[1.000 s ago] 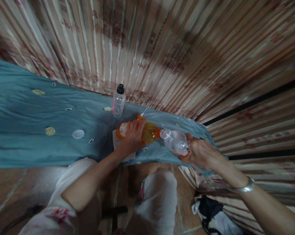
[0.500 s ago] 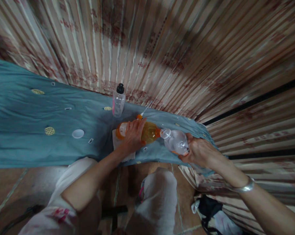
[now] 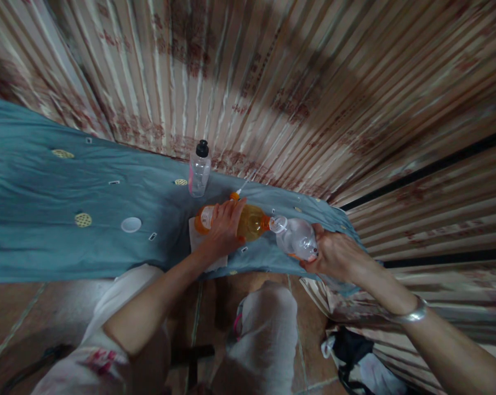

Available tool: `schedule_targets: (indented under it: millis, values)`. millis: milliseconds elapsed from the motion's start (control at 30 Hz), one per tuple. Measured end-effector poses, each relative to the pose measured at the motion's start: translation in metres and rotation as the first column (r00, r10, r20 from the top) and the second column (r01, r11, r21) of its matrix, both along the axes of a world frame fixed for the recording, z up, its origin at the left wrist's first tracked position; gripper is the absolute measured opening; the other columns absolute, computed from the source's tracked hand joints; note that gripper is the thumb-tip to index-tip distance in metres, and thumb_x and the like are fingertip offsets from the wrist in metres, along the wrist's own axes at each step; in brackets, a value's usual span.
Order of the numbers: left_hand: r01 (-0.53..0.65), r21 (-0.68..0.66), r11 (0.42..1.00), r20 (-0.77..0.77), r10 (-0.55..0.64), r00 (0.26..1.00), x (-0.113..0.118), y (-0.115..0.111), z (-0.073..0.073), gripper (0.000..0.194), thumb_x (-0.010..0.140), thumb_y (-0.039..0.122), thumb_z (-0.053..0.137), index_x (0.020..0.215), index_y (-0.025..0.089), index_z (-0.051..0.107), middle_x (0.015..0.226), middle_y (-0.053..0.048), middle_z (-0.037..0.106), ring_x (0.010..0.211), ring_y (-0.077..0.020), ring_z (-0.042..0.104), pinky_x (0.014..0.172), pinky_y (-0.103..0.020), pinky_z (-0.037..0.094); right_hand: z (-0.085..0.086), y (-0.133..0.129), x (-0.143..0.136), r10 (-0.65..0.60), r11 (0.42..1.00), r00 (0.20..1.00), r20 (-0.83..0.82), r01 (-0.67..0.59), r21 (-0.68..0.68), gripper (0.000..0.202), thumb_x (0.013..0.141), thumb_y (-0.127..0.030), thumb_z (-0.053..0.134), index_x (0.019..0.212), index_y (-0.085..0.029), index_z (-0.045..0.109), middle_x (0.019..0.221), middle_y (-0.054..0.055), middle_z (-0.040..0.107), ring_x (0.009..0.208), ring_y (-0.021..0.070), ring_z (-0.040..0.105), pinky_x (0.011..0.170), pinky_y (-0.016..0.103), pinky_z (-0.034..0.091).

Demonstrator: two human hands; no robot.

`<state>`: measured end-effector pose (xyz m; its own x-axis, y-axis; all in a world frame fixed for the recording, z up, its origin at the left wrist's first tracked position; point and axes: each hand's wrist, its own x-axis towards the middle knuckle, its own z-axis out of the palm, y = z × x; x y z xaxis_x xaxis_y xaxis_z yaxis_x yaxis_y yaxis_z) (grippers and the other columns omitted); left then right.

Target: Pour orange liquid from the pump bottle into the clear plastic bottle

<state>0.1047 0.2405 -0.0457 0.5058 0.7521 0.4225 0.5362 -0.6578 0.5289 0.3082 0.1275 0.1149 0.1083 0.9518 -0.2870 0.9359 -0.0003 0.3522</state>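
Observation:
My left hand (image 3: 224, 229) is wrapped round the middle of an orange-tinted bottle (image 3: 254, 222) that holds yellowish liquid and lies tilted on its side, with a label near its base. Its orange neck meets the open mouth of a clear plastic bottle (image 3: 297, 237). My right hand (image 3: 330, 253) grips that clear bottle near its far end, partly hiding it. Just behind my left fingers lies an orange pump top (image 3: 234, 196) with a thin clear tube. Beneath the orange bottle is a folded white cloth or tissue (image 3: 197, 238).
A clear bottle with a black cap (image 3: 199, 170) stands upright at the back. To the left, a white round lid (image 3: 131, 225) lies on the blue-green cloth (image 3: 34, 192). A pleated, patterned curtain (image 3: 239, 82) hangs close behind. Dark and pale fabric (image 3: 354, 356) lies low at right.

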Motion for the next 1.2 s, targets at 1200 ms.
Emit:
schedule_targets:
  millis: [1200]
  values:
    - [0.012,-0.018,1.000,0.009,-0.012,1.000,-0.0001,-0.0004,0.0023,0.090,0.069,0.019,0.066,0.146,0.013,0.019,0.140,-0.018,0.043,0.132,-0.0336,0.039,0.113,-0.054,0.026,0.0017,0.0003,-0.0011,-0.029,0.999,1.000,0.000,0.029,-0.021,0.049,0.073,-0.045,0.059,0.106,-0.009,0.052,0.072,0.012,0.070,0.068,0.0286,0.070,0.054,0.029,0.039]
